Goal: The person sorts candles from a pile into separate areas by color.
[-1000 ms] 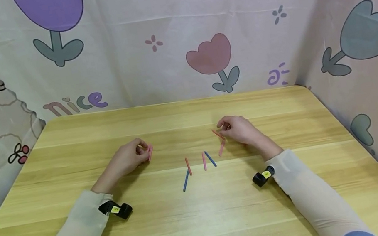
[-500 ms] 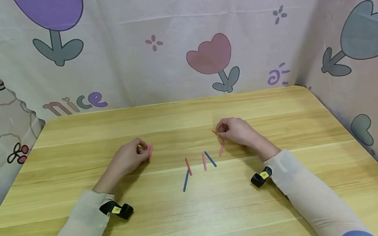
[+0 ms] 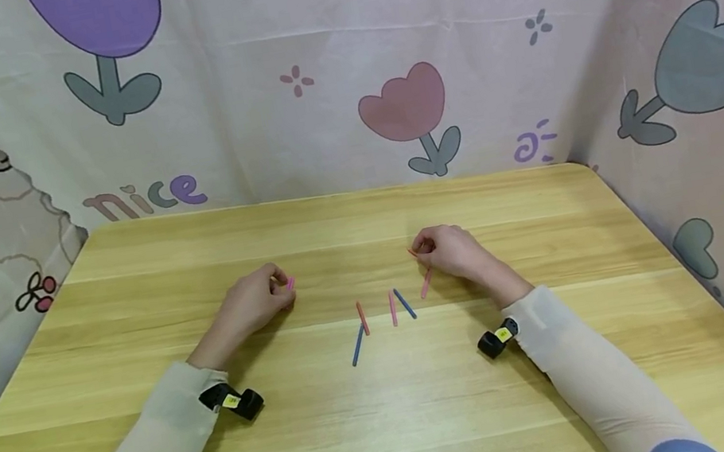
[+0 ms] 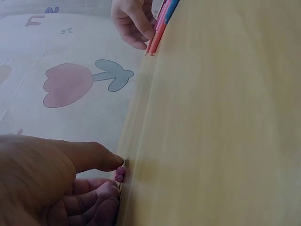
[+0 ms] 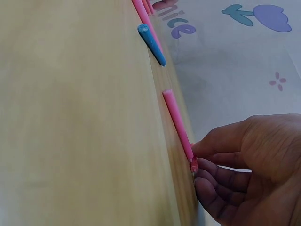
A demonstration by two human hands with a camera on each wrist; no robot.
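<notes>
My left hand (image 3: 254,297) pinches pink sticks (image 3: 290,283) between thumb and fingers, low over the table; two pink ends (image 4: 120,174) show between the fingertips in the left wrist view. On the other side, my right hand (image 3: 450,251) has thumb and fingers on a red-orange stick (image 5: 194,165), most of it hidden by the fingers. A pink stick (image 3: 426,282) lies with one end right at that red stick. Between the hands lie a blue stick (image 3: 405,304) beside a pink stick (image 3: 393,309), and a red stick (image 3: 363,319) whose lower part meets another blue stick (image 3: 357,345).
The wooden table (image 3: 398,430) runs to a patterned cloth backdrop (image 3: 302,131) behind, with more cloth at both sides. Black cameras (image 3: 244,404) are strapped to the sleeves, the right camera (image 3: 495,341) close over the table.
My left hand has shifted slightly right and now covers more of the pink sticks. My right hand has moved a little left and lower over the red-orange stick. The middle sticks stay put.
</notes>
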